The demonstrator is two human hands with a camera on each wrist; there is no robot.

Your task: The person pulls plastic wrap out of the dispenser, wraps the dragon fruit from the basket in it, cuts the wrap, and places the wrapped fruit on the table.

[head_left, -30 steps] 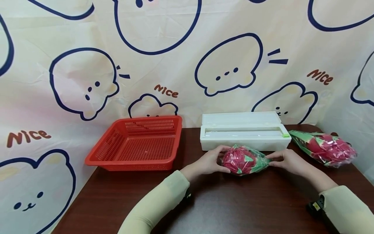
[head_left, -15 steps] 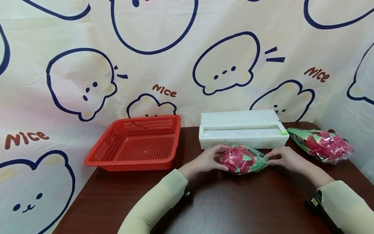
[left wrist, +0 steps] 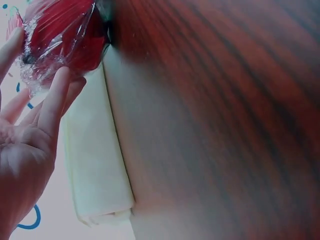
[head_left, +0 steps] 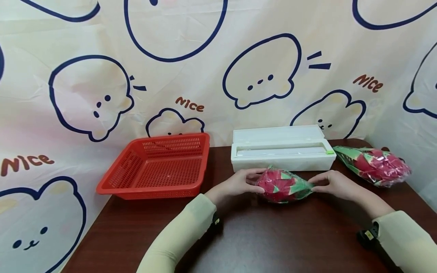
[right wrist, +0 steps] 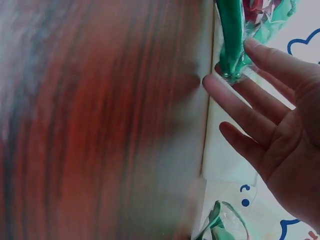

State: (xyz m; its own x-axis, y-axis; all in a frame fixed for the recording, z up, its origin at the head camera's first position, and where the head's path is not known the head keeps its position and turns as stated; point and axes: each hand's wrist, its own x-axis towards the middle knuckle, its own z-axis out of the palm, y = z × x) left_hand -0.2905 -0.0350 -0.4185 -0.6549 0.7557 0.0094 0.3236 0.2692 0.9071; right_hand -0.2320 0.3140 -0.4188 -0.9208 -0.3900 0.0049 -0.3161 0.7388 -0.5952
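A dragon fruit, red with green leaf tips and wrapped in clear plastic film, lies between both hands on the dark wooden table. My left hand holds its rounded red end, thumb in front and fingers behind. In the left wrist view, fingertips touch the crinkled film over the red dragon fruit. At the other end, my right hand pinches the pointed green tip. The right wrist view shows the thumb and fingers of the right hand about that wrapped green tip, the lower fingers spread away.
Just behind the fruit stands a white film dispenser box with its lid raised and a roll inside. A second wrapped dragon fruit lies at the back right. To the left is a red plastic basket. A cartoon-printed cloth hangs behind the table.
The dragon fruit has turned a little between the hands, so different green leaf tips face forward. Both hands stay at its ends. The head view has shifted slightly.
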